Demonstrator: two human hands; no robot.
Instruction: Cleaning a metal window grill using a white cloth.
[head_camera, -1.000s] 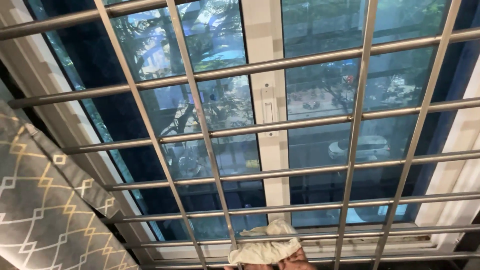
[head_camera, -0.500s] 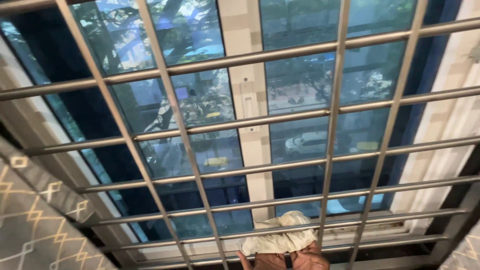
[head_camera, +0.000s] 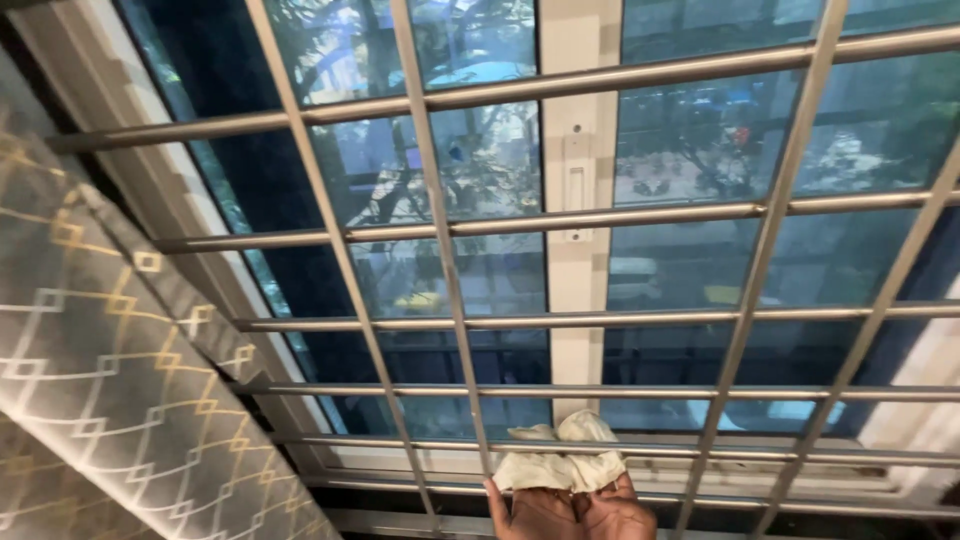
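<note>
Pressing a cloth (head_camera: 560, 460) against the window grille (head_camera: 455, 300).
One hand (head_camera: 570, 512), which one unclear, fingers spread flat under the pale cloth, low on the grille; patterned curtain (head_camera: 110, 380) hangs left of it.

No packages, labels, signs or screens visible anywhere in view.
</note>
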